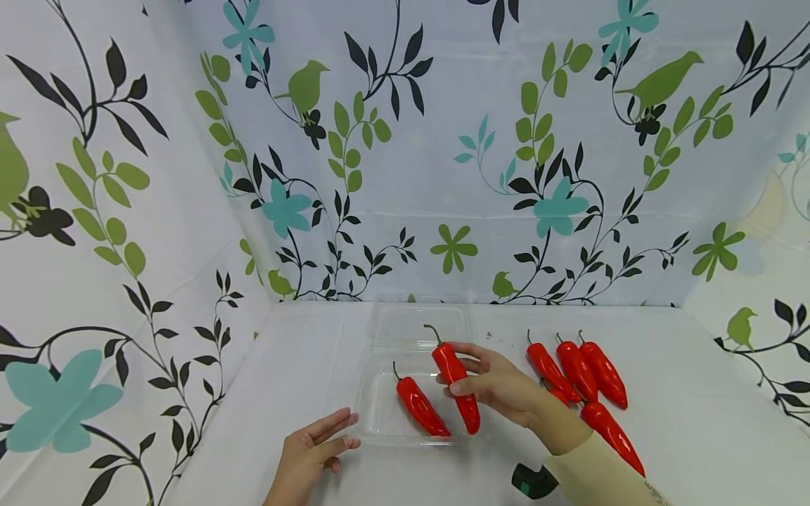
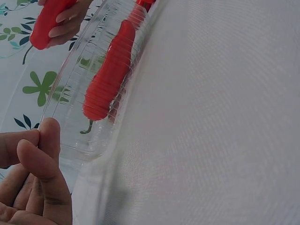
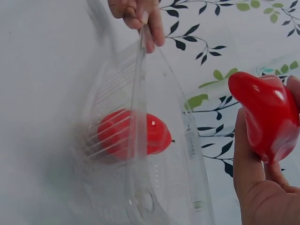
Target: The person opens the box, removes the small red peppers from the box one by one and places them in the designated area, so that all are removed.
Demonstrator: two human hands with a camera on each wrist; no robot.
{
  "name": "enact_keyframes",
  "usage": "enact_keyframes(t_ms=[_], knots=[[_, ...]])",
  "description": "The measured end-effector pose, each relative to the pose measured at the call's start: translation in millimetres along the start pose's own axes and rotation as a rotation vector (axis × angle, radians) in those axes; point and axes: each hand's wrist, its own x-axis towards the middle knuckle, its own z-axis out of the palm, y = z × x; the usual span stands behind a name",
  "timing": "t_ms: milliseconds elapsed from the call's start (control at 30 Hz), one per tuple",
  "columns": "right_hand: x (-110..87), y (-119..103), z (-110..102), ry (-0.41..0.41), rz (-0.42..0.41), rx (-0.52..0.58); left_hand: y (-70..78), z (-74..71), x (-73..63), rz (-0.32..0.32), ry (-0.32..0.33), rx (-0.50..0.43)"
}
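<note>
My right hand (image 1: 490, 386) grips a red chili pepper (image 1: 457, 379) with a dark curved stem, holding it above the clear plastic container (image 1: 373, 422). Inside that container a second red pepper (image 1: 420, 407) lies at a slant; the left wrist view shows this pepper (image 2: 110, 70) through the ribbed clear wall. At the container's left side is my left hand (image 1: 316, 450), thumb and fingers extended and apart. From the right wrist camera, the left fingers (image 3: 152, 28) appear right at the container's rim, and the held pepper (image 3: 269, 112) sits between my right thumb and fingers.
Several more red peppers (image 1: 576, 369) lie grouped on the white table (image 1: 304, 365) to the right. The container's clear lid (image 1: 418, 320) stands open at the back. A small black object (image 1: 534, 482) is near my right sleeve. Patterned cloth (image 1: 411, 176) hangs behind the table.
</note>
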Motion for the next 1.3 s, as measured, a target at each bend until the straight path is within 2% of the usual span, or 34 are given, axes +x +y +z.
enact_keyframes(t_ms=[167,400,833,1000,1300], knots=[[-13.0,-8.6,-9.1,0.017,0.001,0.009,0.4,-0.1,-0.6,-0.004,-0.005,-0.003],[-32.1,-20.9,-30.9,0.101,-0.006,-0.019,2.6,-0.5,-0.3,-0.004,-0.006,0.001],[-64.5,-33.9,-80.3,0.267,-0.026,-0.195,3.6,-0.3,0.0,-0.012,-0.004,-0.006],[-75.9,-32.4,-101.4,0.303,-0.043,-0.255,4.4,0.4,-1.1,-0.009,-0.006,-0.002],[-98.3,-25.2,-135.5,0.383,-0.041,-0.429,6.3,1.0,-2.3,0.005,-0.004,0.003]])
